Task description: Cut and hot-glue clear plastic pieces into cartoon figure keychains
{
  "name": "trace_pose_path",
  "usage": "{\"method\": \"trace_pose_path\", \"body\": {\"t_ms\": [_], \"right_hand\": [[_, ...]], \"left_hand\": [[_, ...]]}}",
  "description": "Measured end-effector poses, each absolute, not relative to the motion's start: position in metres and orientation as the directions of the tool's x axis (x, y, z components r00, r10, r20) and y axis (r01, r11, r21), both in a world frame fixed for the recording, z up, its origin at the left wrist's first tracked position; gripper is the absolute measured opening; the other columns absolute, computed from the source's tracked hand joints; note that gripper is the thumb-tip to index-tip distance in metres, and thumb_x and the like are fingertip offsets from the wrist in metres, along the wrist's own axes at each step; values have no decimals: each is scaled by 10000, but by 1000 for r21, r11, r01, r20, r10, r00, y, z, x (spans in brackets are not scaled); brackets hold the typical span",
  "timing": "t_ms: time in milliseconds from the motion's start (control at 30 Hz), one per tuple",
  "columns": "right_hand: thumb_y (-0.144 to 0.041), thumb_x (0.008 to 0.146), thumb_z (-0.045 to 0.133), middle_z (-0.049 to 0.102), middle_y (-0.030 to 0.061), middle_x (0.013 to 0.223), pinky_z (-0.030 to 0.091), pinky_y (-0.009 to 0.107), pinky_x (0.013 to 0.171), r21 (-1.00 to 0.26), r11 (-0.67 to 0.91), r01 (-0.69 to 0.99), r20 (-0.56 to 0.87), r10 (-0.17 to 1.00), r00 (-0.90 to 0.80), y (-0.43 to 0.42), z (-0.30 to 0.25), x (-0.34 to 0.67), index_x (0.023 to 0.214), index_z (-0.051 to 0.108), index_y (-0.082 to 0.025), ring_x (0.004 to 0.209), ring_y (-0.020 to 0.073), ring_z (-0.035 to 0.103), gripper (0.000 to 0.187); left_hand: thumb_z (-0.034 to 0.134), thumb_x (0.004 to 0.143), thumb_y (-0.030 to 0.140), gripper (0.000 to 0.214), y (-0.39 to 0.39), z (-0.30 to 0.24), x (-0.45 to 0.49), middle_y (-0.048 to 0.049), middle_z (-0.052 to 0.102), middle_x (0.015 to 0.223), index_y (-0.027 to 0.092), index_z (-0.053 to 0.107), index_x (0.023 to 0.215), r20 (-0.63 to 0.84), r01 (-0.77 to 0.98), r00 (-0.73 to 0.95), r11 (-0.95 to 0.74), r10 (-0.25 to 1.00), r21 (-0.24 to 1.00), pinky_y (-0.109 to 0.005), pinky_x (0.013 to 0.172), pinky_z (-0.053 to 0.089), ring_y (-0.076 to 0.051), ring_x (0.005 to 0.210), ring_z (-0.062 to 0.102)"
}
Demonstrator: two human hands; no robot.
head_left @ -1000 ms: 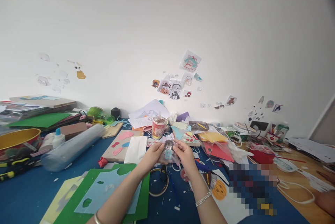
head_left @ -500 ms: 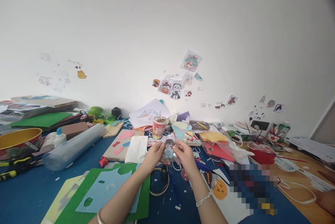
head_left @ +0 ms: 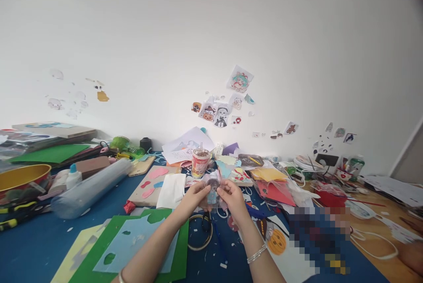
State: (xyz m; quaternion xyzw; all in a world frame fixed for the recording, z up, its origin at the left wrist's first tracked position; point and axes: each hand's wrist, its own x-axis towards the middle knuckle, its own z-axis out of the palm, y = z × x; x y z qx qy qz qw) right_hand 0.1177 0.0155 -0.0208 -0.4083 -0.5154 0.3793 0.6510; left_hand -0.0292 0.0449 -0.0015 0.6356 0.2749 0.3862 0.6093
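Observation:
Between my two hands is a small clear plastic piece with a dark-haired cartoon doll in blue on it, a doll cutout [head_left: 212, 195]. My left hand [head_left: 197, 195] pinches its left edge between thumb and fingers. On the opposite edge, my right hand [head_left: 232, 195] grips it the same way. The fingers behind the cutout are mostly hidden. Just beyond it stands a red patterned drink cup [head_left: 200, 164] with a straw. A white paper napkin [head_left: 171, 191] lies to the left of my hands.
Green and light-blue sheets [head_left: 132, 241] lie at front left, near a rolled clear plastic tube [head_left: 92, 188]. A pumpkin drawing [head_left: 276, 241] is at right. Red and yellow papers [head_left: 274, 186] are piled behind it. A blue pen [head_left: 220, 245] lies among scraps.
The doll cutout has tilted and its picture shows less clearly. My hands still hold both edges, in nearly the same place. The whole view has shifted slightly.

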Motion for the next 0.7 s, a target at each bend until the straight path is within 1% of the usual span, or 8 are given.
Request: {"method": "trace_pose_path", "body": {"t_ms": [100, 167, 233, 333, 433, 500, 633, 700], "right_hand": [[-446, 622, 716, 524, -54, 557, 332, 186, 383, -936, 349, -44, 340, 929, 143, 18, -22, 116, 808, 585, -179, 429, 78, 426, 350], [-481, 629, 701, 516, -60, 543, 314, 191, 366, -944, 330, -28, 322, 935, 149, 20, -22, 115, 832, 589, -179, 390, 68, 396, 381], [-515, 653, 672, 508, -59, 529, 296, 195, 351, -947, 321, -9, 317, 938, 144, 19, -21, 114, 836, 593, -177, 374, 69, 388, 393], [-547, 668, 650, 509, -51, 520, 274, 197, 332, -943, 333, 17, 333, 934, 133, 17, -20, 114, 793, 591, -177, 360, 71, 384, 394], [-552, 677, 642, 517, -47, 533, 267, 190, 329, -934, 356, 27, 356, 922, 150, 17, -22, 114, 779, 590, -177, 361, 66, 379, 392], [-540, 702, 622, 526, -42, 546, 277, 188, 338, -931, 365, 21, 364, 918, 155, 18, -25, 113, 801, 597, -176, 372, 67, 382, 379], [-497, 699, 626, 532, -38, 541, 305, 198, 352, -920, 385, 71, 392, 905, 169, 25, -31, 113, 784, 601, -174, 381, 76, 378, 335], [-471, 690, 629, 545, -28, 556, 306, 201, 349, -916, 380, 125, 399, 894, 204, 26, -32, 113, 776, 610, -176, 400, 88, 395, 309]], "left_hand": [[628, 644, 570, 471, 42, -1, -27, -3, 632, 655, 158, 532, 850, 211, -154, 527, -152, 824, 976, -262, 408, 494, -143, 435, 585], [634, 631, 575, 487, 43, -2, -25, 1, 609, 636, 147, 550, 848, 262, -162, 465, -210, 846, 964, -261, 383, 487, -139, 429, 570], [638, 623, 576, 487, 44, -3, -24, 0, 600, 623, 144, 554, 831, 278, -168, 400, -228, 873, 959, -265, 375, 485, -143, 435, 567], [654, 615, 562, 476, 44, -1, -26, -16, 623, 637, 144, 551, 818, 243, -204, 404, -172, 882, 964, -277, 393, 490, -159, 455, 585], [662, 628, 541, 463, 43, 1, -28, -36, 655, 663, 144, 551, 840, 163, -228, 518, -48, 840, 972, -290, 433, 502, -170, 463, 608], [632, 654, 560, 461, 43, 0, -27, -39, 660, 632, 147, 537, 837, 133, -215, 567, -10, 813, 976, -291, 436, 500, -168, 431, 602], [581, 646, 636, 515, 44, -7, -22, -11, 623, 512, 166, 481, 831, 137, -169, 510, -58, 849, 984, -270, 390, 470, -170, 369, 576], [583, 637, 641, 541, 43, -8, -20, -6, 633, 531, 172, 471, 883, 106, -149, 489, -37, 866, 988, -264, 405, 476, -179, 403, 602]]}}
